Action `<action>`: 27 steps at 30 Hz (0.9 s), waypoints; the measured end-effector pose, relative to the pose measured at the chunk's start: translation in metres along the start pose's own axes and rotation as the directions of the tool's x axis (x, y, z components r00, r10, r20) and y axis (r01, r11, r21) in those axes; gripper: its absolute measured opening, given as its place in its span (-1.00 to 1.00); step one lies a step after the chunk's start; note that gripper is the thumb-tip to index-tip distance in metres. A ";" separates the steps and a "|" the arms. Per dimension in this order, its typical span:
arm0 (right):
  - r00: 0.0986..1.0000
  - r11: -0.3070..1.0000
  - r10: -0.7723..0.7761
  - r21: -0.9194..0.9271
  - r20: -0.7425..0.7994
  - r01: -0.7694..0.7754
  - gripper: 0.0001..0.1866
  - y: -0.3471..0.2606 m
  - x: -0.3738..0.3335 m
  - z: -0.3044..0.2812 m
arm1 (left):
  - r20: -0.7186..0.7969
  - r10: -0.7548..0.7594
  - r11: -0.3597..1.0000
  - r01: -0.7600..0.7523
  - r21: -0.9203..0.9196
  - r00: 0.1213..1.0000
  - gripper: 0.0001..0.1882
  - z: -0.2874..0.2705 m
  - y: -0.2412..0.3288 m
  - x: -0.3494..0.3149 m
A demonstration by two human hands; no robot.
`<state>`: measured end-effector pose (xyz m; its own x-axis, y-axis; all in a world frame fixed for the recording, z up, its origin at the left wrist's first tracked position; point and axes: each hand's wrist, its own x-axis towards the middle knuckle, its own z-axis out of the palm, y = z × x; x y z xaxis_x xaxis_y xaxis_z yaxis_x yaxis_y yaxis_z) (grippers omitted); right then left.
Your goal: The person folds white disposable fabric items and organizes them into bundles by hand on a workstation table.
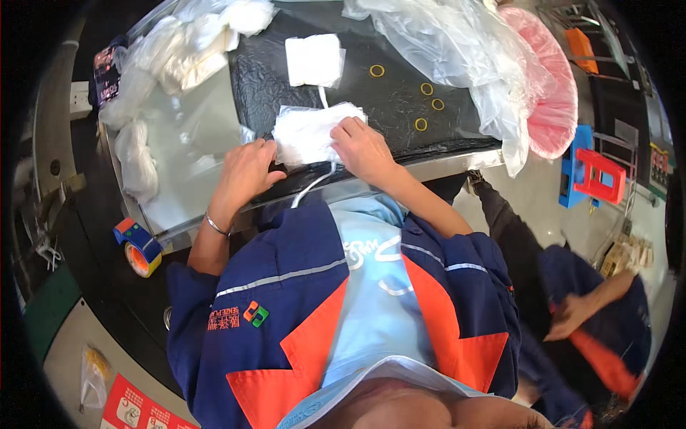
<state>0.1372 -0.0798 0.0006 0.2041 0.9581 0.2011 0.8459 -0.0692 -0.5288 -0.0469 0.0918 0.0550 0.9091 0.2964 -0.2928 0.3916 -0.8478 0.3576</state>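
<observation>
Right hand [361, 149] lies over the right end of the near white packet [304, 137], fingers bent on its top face; can't tell if it pinches or just presses. Left hand [246, 171] is by the packet's left edge, nothing seen in it, thumb spread from the fingers; can't tell if the fingertips touch the packet. Metal bracelet [216, 227] on the left wrist.

Near white packet is flat, at the near edge of the black work surface [396, 107], between the hands. White cord [314, 187] shows below it, curving toward the person's jacket [271, 264]. Just beyond, far white packet [313, 61] lies flat, a short white strip [323, 97] showing between the two.

Four yellow rubber bands [376, 71] scattered right of the packets. Clear plastic bags [457, 64] heaped at far right, pink plastic [554, 107] beside them. More bundled clear bags [193, 53] at far left. Tape dispenser [138, 247] below the table's left corner. Co-worker's hand [572, 314] at lower right, well apart from the packets
</observation>
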 end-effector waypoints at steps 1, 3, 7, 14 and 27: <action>1.000 1.000 -0.004 0.006 0.008 0.003 -0.83 0.000 0.000 0.000 | -0.013 -0.013 0.998 0.012 -0.058 1.000 -0.68 -0.001 0.001 -0.001; 1.000 1.000 -0.018 0.012 0.016 0.017 -0.78 -0.001 -0.001 0.000 | -0.081 -0.032 0.997 0.026 -0.074 0.996 -0.67 0.005 0.005 0.001; 1.000 0.999 -0.025 0.036 -0.015 0.026 -0.72 -0.007 0.002 -0.010 | -0.271 0.054 0.958 -0.126 -0.257 0.961 -0.71 0.023 0.016 0.020; 0.985 0.985 0.142 0.109 -0.101 -0.130 -0.63 -0.002 -0.006 -0.024 | -0.321 0.107 0.951 -0.191 -0.243 0.941 -0.86 0.051 0.011 0.032; 0.872 0.714 0.488 0.587 -0.026 -0.382 -0.68 0.001 -0.004 -0.021 | -0.526 0.144 0.938 -0.285 -0.198 0.838 -0.90 0.040 0.041 0.041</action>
<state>0.1474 -0.0896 0.0164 0.6037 0.7948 -0.0618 0.2364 -0.2525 -0.9383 0.0010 0.0519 0.0225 0.8930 0.3580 0.2727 0.1361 -0.7925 0.5945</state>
